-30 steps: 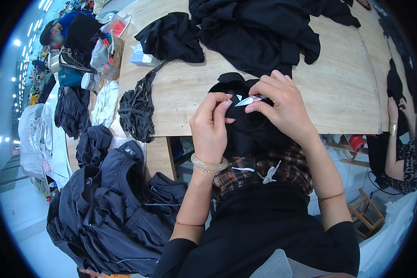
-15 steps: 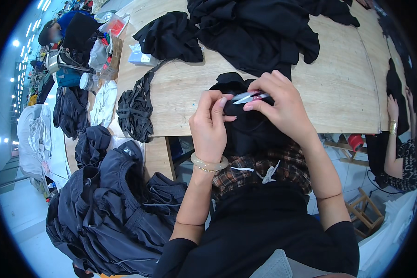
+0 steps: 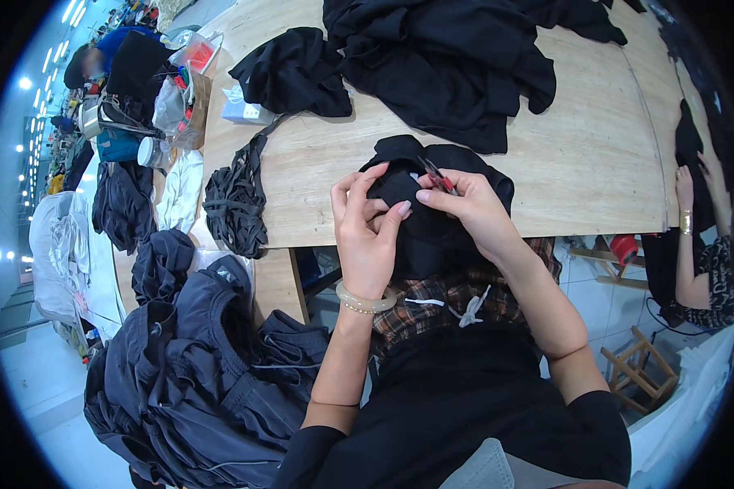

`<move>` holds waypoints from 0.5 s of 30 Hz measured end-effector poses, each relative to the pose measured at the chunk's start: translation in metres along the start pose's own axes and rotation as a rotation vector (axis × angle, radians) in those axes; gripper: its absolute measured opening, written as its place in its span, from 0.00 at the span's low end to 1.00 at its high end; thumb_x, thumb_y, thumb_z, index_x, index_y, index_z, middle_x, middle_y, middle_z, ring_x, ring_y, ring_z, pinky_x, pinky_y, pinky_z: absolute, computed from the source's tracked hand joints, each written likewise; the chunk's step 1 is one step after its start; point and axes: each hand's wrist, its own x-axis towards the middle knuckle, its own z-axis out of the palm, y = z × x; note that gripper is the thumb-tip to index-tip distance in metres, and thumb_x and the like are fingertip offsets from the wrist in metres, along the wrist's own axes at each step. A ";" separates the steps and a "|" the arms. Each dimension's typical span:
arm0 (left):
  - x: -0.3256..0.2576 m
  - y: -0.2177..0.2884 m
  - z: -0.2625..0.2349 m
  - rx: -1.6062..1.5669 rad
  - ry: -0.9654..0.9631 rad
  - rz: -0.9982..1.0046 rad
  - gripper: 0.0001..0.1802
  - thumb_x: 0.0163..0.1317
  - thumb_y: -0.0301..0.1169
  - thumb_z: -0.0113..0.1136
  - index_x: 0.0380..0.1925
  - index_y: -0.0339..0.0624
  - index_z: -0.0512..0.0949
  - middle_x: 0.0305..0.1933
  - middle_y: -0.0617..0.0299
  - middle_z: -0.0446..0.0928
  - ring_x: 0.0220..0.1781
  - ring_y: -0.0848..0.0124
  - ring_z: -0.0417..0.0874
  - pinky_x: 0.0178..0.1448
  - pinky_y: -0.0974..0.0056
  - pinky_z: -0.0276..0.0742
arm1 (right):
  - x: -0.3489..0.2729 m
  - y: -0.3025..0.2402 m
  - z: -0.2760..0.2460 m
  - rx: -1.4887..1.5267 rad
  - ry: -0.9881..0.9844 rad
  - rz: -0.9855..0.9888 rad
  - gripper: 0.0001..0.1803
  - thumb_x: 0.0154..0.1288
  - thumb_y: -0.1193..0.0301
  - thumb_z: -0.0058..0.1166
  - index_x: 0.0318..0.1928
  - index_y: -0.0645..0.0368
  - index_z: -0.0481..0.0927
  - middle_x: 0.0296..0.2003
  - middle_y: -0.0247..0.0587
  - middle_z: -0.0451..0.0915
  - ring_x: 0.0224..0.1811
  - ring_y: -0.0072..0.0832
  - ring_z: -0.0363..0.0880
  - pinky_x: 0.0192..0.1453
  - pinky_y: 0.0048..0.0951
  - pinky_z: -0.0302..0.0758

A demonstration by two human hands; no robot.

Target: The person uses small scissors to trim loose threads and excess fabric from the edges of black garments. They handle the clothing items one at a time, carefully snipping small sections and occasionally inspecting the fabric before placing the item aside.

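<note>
A black garment (image 3: 432, 248) lies bunched at the table's near edge and hangs over it toward my lap. My left hand (image 3: 364, 224) grips its folded cloth, thumb and index finger set apart along the opening. In my right hand (image 3: 473, 208) is a pair of thread snips (image 3: 439, 177) with red on the handles, its dark tips pointing up and away from the cloth. The right thumb and index finger meet at the fabric beside a small pale spot. Some of the right fingers are hidden behind the hand.
More black garments (image 3: 440, 69) are heaped at the far side of the wooden table (image 3: 579, 155). Coiled dark strips (image 3: 236, 200) and a tissue box (image 3: 245, 107) lie left. A pile of dark grey clothing (image 3: 196, 367) stands near left. Another person's hands (image 3: 685, 187) work at the right.
The snips have swung from lying across between both hands to pointing upward in the right hand. My right hand has dropped lower, and my left fingers have spread over the cloth.
</note>
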 end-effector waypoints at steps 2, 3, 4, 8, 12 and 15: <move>-0.004 0.003 -0.002 0.036 0.007 -0.025 0.16 0.62 0.16 0.62 0.51 0.30 0.80 0.55 0.57 0.70 0.40 0.75 0.82 0.47 0.70 0.87 | 0.001 0.008 0.001 0.051 0.022 -0.025 0.11 0.64 0.69 0.65 0.42 0.63 0.85 0.32 0.23 0.79 0.36 0.09 0.71 0.44 0.16 0.67; -0.005 0.000 -0.003 0.045 -0.020 -0.028 0.15 0.63 0.16 0.62 0.51 0.30 0.80 0.55 0.57 0.70 0.40 0.75 0.82 0.46 0.70 0.87 | 0.001 0.012 -0.001 0.048 0.024 -0.039 0.11 0.64 0.70 0.66 0.43 0.64 0.85 0.31 0.23 0.78 0.35 0.10 0.70 0.43 0.16 0.66; -0.006 -0.005 -0.005 0.054 -0.044 -0.031 0.15 0.63 0.17 0.61 0.50 0.30 0.81 0.55 0.57 0.70 0.40 0.75 0.83 0.46 0.69 0.88 | 0.001 0.014 -0.003 0.044 0.024 -0.053 0.12 0.64 0.70 0.66 0.43 0.66 0.85 0.30 0.23 0.77 0.34 0.10 0.69 0.42 0.17 0.65; -0.008 -0.008 -0.007 0.146 -0.052 0.031 0.10 0.66 0.18 0.60 0.46 0.30 0.82 0.45 0.57 0.77 0.37 0.75 0.83 0.43 0.70 0.87 | -0.002 0.012 -0.003 -0.037 0.011 -0.053 0.10 0.63 0.70 0.65 0.42 0.65 0.85 0.29 0.21 0.75 0.34 0.10 0.68 0.42 0.16 0.64; -0.005 -0.007 -0.008 0.421 -0.042 0.224 0.05 0.66 0.19 0.60 0.41 0.31 0.82 0.31 0.58 0.81 0.29 0.74 0.84 0.33 0.71 0.81 | -0.007 0.004 -0.001 -0.091 0.017 -0.030 0.09 0.64 0.70 0.65 0.40 0.62 0.83 0.30 0.20 0.75 0.34 0.09 0.67 0.42 0.16 0.64; -0.005 -0.015 -0.003 0.427 0.038 0.286 0.02 0.67 0.20 0.60 0.37 0.32 0.80 0.28 0.57 0.81 0.24 0.72 0.83 0.29 0.70 0.77 | -0.006 -0.004 0.000 -0.198 0.024 -0.085 0.08 0.65 0.69 0.64 0.38 0.61 0.82 0.29 0.20 0.73 0.33 0.09 0.65 0.41 0.16 0.62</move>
